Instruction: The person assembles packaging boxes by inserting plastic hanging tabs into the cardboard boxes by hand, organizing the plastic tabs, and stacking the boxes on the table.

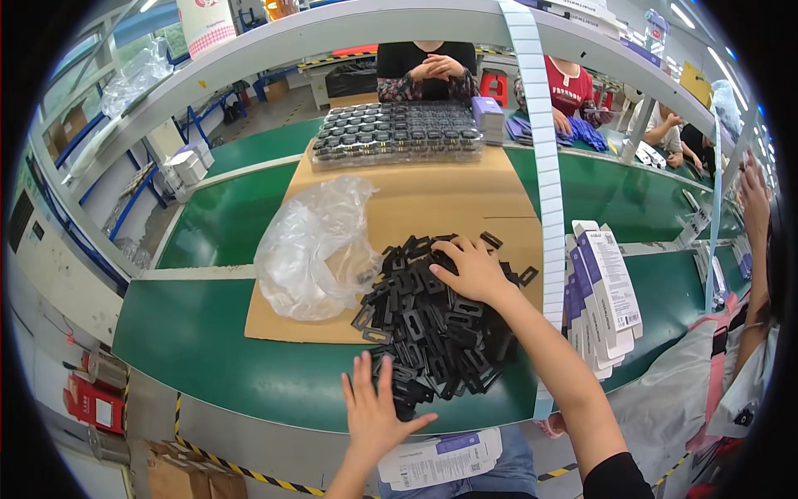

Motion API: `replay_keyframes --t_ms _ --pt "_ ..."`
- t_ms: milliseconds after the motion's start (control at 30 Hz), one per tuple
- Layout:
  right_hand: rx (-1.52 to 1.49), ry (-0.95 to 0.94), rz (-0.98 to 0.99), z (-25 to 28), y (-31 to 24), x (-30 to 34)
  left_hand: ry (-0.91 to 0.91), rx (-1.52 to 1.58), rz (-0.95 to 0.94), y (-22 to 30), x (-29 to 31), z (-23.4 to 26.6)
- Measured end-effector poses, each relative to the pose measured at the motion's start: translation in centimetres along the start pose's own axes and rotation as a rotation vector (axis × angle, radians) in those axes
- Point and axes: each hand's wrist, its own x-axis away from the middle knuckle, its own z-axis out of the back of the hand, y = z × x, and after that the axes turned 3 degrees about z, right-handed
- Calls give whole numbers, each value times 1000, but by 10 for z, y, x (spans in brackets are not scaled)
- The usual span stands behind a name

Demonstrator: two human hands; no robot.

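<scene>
Black plastic clips (432,320) being gathered: both hands spread flat, left hand (374,409) at pile edge, right hand (470,269) on top; next, scoop together

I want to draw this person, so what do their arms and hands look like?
Both arms are bare, with no gloves, rings or watch visible. The left hand has a bare forearm. The right hand has a long bare forearm ending in a short black sleeve near the shoulder.
</scene>
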Motion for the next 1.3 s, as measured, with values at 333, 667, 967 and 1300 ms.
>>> replay_keyframes --t_ms 333,667,967,1300 --pt "39 21 206 6 18 33 -39 -10 142 35 -33 -23" --pt "-146 68 -86 52 -47 192 294 321 -318 34 54 -26" --pt "-73 172 -182 24 -32 213 -677 -53 -157 28 110 -65" --pt "-761 81 -119 48 -39 288 -427 223 -101 35 108 -39"
